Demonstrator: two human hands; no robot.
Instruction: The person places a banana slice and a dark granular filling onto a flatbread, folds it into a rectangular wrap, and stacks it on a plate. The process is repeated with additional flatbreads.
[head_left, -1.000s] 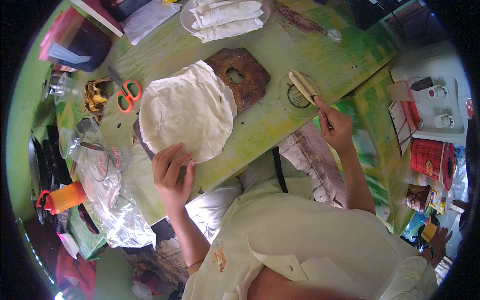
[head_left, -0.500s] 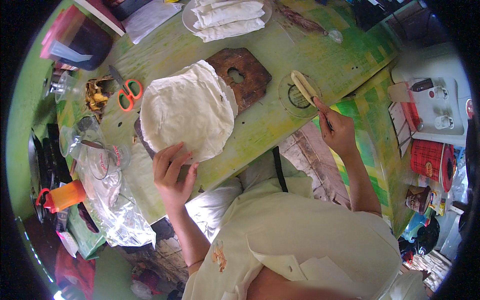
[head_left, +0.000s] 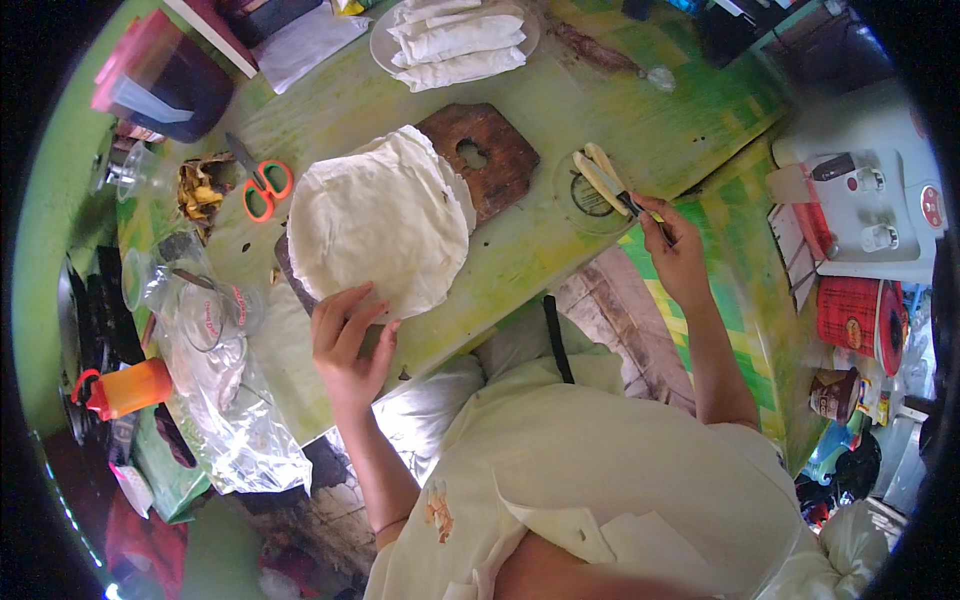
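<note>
A stack of round, pale, thin wrappers (head_left: 380, 220) lies over a dark wooden board (head_left: 500, 160). My left hand (head_left: 350, 345) rests at the stack's near edge, fingers apart, fingertips touching the top sheet. To the right, my right hand (head_left: 675, 250) is closed on a knife (head_left: 632, 207) with a dark handle. Its blade reaches over pale banana pieces (head_left: 598, 178) on a round clear plate (head_left: 565, 205). Whether the blade touches them I cannot tell. White rolled wrappers (head_left: 460, 45) are piled on a plate at the far side.
Orange-handled scissors (head_left: 268, 190) and brown peels (head_left: 203, 190) lie left of the board. Clear measuring cups (head_left: 210, 315), a plastic bag (head_left: 250, 440) and an orange bottle (head_left: 135, 388) crowd the left edge. A dark pitcher (head_left: 175, 90) stands far left.
My right hand has shifted slightly; the knife and two separate banana pieces now show more plainly. My left hand stays on the wrappers. The whole view has shifted a little.
</note>
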